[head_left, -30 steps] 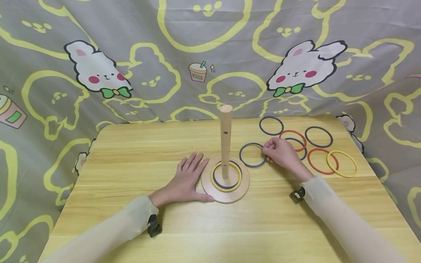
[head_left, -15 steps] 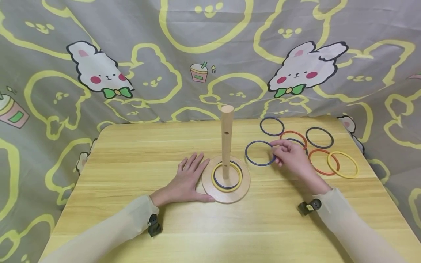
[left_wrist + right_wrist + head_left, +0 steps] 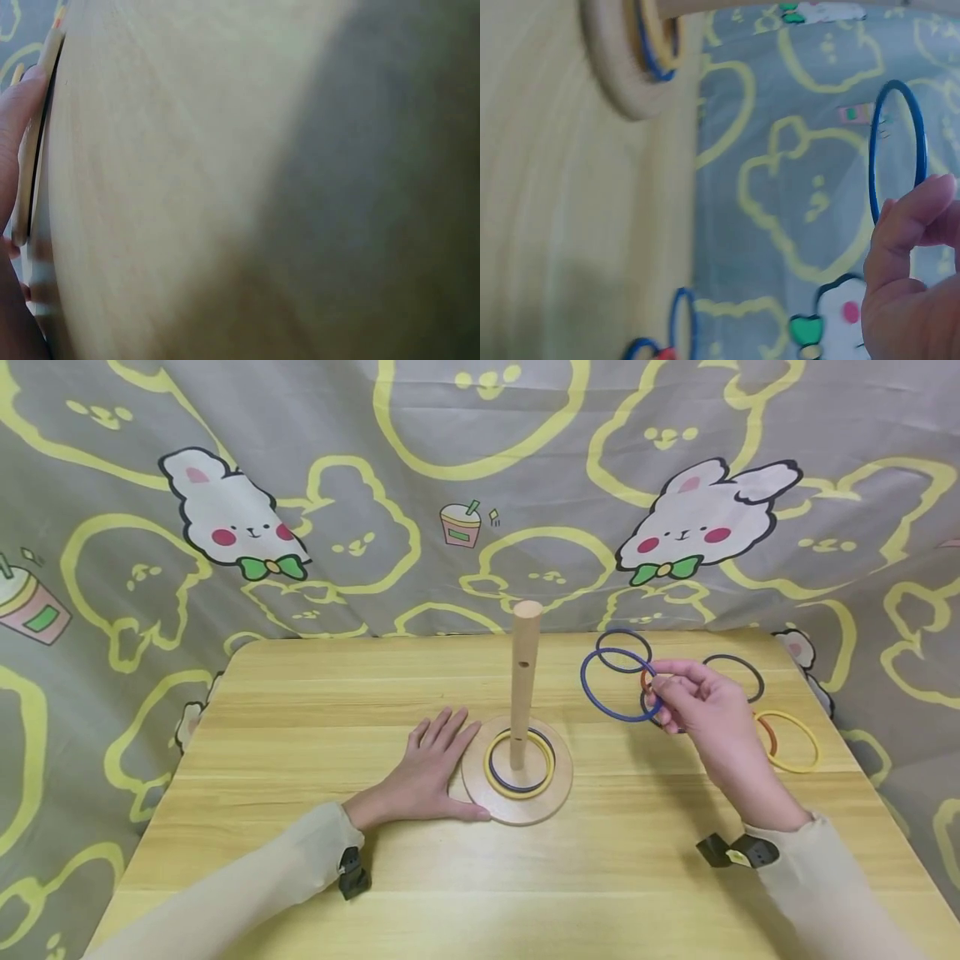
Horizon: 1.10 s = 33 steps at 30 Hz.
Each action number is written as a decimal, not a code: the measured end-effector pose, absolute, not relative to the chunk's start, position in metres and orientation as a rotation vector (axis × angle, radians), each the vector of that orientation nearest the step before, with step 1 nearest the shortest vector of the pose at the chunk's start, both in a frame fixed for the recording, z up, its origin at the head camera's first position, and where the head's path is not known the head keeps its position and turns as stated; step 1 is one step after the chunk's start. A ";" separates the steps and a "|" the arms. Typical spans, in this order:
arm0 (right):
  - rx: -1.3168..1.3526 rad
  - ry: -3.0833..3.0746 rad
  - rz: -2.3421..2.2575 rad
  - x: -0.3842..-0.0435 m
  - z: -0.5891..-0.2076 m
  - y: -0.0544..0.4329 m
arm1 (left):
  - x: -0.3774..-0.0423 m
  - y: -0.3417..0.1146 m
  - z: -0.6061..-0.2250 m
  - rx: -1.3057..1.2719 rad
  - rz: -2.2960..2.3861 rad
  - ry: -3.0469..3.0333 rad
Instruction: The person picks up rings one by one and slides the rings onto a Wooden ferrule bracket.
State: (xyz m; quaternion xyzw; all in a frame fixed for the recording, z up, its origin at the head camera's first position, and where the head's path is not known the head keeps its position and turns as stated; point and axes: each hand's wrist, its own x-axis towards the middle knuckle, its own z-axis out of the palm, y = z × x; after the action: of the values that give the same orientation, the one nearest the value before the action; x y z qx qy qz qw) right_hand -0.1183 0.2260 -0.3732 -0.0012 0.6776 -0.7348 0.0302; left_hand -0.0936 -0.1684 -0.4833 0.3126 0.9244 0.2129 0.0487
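Looks like smooth, matt wood in post (image 3: pixel 523 685) and base (image 3: pixel 517 812), faintly glossy plastic on the raised blue ring (image 3: pixel 922 150); shows wood grain and soft sheen on the bench (image 3: pixel 480 885), matt, creased cloth in curtain (image 3: pixel 420 585) and 2 sleeves (image 3: pixel 255 872).

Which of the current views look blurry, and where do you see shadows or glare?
Head view: fairly sharp, a soft shadow near the right hand and faint pale glare on the table; left wrist view: tabletop blurred, a broad dark shadow over the right side; right wrist view: wooden base smeared, held blue ring crisper.
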 end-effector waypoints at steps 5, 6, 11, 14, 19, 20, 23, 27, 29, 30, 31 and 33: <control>-0.097 2.057 -2.338 -0.108 -0.348 0.220 | -0.094 -0.169 -0.486 0.959 0.644 2.818; -0.118 2.041 -2.356 -0.106 -0.343 0.219 | -0.094 -0.169 -0.486 0.963 0.647 2.818; -0.191 1.966 -2.456 -0.101 -0.322 0.212 | -0.095 -0.170 -0.492 0.988 0.679 2.834; -0.222 1.947 -2.517 -0.099 -0.310 0.208 | -0.095 -0.170 -0.492 0.991 0.676 2.840; -0.256 1.921 -2.570 -0.097 -0.290 0.200 | -0.093 -0.170 -0.488 0.959 0.638 2.827; -0.263 1.906 -2.577 -0.097 -0.287 0.198 | -0.093 -0.170 -0.487 0.953 0.630 2.826; -0.285 1.840 -2.623 -0.097 -0.276 0.193 | -0.092 -0.170 -0.486 0.943 0.625 2.824; -0.328 1.767 -2.688 -0.094 -0.264 0.187 | -0.093 -0.169 -0.485 0.961 0.642 2.829; -0.355 1.748 -2.700 -0.093 -0.259 0.183 | -0.094 -0.169 -0.485 0.966 0.648 2.827; -0.364 1.743 -2.701 -0.093 -0.257 0.182 | -0.094 -0.169 -0.485 0.967 0.646 2.828; -0.377 1.739 -2.701 -0.092 -0.255 0.180 | -0.094 -0.169 -0.485 0.967 0.645 2.827; -0.404 1.730 -2.697 -0.091 -0.252 0.175 | -0.094 -0.168 -0.486 0.958 0.637 2.822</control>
State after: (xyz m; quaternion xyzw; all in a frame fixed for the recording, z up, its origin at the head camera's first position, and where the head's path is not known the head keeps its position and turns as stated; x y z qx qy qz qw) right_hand -0.0911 0.1754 -0.2516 -0.1250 0.5352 -0.8343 -0.0438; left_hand -0.0941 -0.1685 -0.4856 0.3140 0.9250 0.2089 0.0469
